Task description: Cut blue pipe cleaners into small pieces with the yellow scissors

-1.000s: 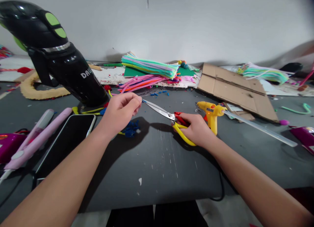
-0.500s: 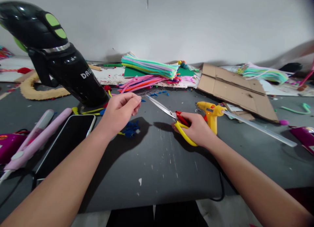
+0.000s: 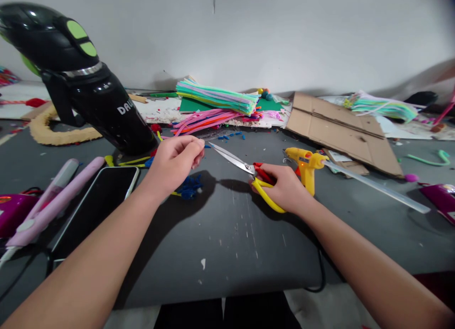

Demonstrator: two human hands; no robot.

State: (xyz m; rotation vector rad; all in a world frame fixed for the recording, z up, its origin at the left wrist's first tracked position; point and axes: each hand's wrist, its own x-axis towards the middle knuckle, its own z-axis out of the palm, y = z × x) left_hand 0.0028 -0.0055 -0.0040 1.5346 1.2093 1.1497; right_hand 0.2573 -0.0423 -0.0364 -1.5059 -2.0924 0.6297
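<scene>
A pair of scissors (image 3: 232, 159) with red and yellow handles is in my right hand (image 3: 284, 187), the fingers wrapped round the handles. The blades point up and left, nearly closed, and their tips lie close to my left hand (image 3: 181, 160). That hand is in a pinch, thumb against the fingers; what it pinches is hidden or too small to make out. Below it on the table lies a cluster of dark blue pieces (image 3: 190, 187) with a yellow stem. Small blue snippets (image 3: 232, 135) are scattered beyond the blades.
A yellow glue gun (image 3: 307, 165) with a long clear stick stands right of my right hand. At left are a black bottle (image 3: 110, 111), a phone (image 3: 95, 208) and a pink hair straightener (image 3: 62, 201). Pipe cleaners (image 3: 216, 96) and cardboard (image 3: 341, 134) lie at the back.
The scissors have shifted slightly, their tips now a little lower and nearer my left hand. My left hand stays almost still in its pinch.
</scene>
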